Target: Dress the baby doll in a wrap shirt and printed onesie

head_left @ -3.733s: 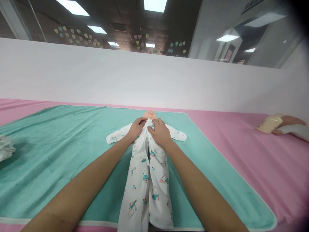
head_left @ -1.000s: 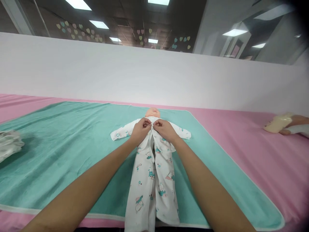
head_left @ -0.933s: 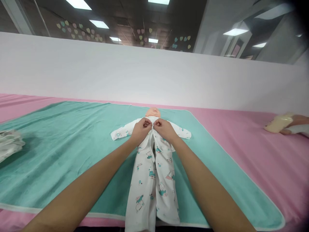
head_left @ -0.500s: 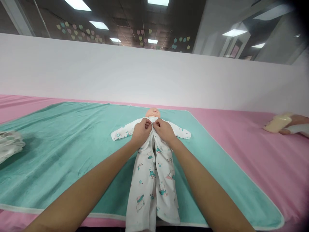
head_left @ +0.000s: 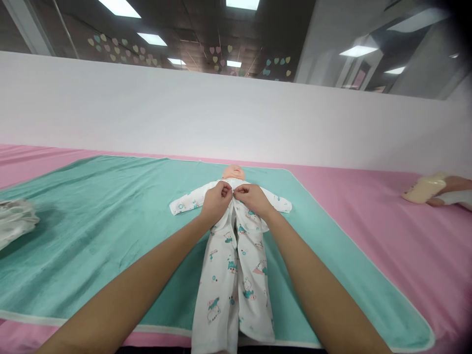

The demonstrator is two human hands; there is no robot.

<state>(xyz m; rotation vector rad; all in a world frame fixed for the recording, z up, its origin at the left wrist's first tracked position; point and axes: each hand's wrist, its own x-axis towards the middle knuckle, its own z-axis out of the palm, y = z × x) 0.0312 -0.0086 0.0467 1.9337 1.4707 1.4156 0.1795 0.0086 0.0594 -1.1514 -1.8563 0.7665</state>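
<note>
A baby doll (head_left: 233, 172) lies on its back, its head toward the wall. It wears a white printed top (head_left: 191, 199) with both sleeves spread out, and matching long pants (head_left: 221, 275) whose legs stretch toward me. My left hand (head_left: 218, 200) pinches the left side of the top's front opening at the chest. Close beside it, my right hand (head_left: 254, 198) pinches the other edge, fingertips nearly meeting the left ones. Any fastener between the fingers is too small to make out. Below my hands the front of the top hangs apart.
A teal blanket (head_left: 110, 236) with a white edge lies under the doll, over a pink sheet (head_left: 361, 206). Crumpled white cloth (head_left: 16, 221) sits at the far left. At the far right is a cream-coloured bottle-like object (head_left: 424, 189) beside a doll's limb (head_left: 457, 184). A white wall (head_left: 184, 113) stands behind.
My right hand has turned slightly, its wrist shifting a little to the right and the fingers flattening. The left hand stays in nearly the same place.
</note>
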